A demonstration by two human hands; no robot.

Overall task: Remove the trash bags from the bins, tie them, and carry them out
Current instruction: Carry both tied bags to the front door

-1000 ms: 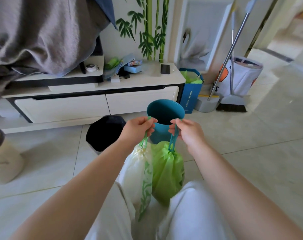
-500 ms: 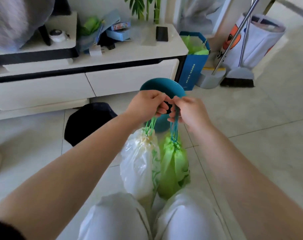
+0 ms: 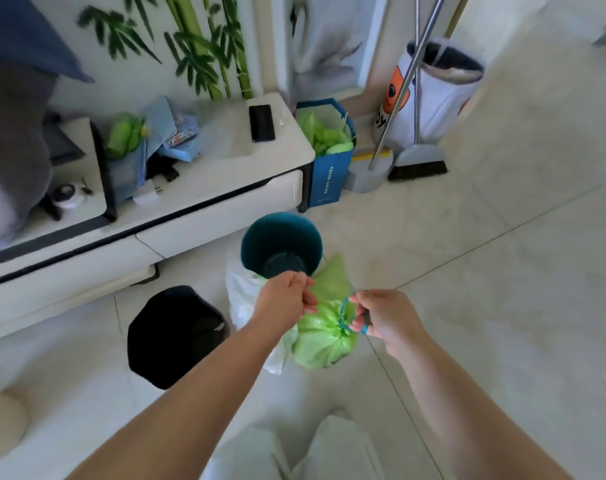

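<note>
A green trash bag point(image 3: 324, 336) hangs low over the floor, tied at its neck by a blue drawstring point(image 3: 344, 315). My right hand point(image 3: 386, 318) is closed on that drawstring loop. My left hand point(image 3: 283, 301) is closed on the top of a white trash bag point(image 3: 241, 299), which hangs mostly hidden behind my wrist and beside the green one. The teal bin point(image 3: 281, 244) stands just beyond both hands, with no bag in it. A black bin point(image 3: 173, 336) stands to the left on the floor.
A low white cabinet point(image 3: 190, 202) runs along the wall behind the bins. A blue paper bag with green stuff point(image 3: 327, 161), a dustpan and broom point(image 3: 417, 161) and a white fabric basket point(image 3: 436, 98) stand at its right end. Tiled floor point(image 3: 502, 271) spreads to the right.
The camera has risen and now looks more steeply down. Both hands moved apart and lower, away from the teal bin's rim, the two bags still hanging from them.
</note>
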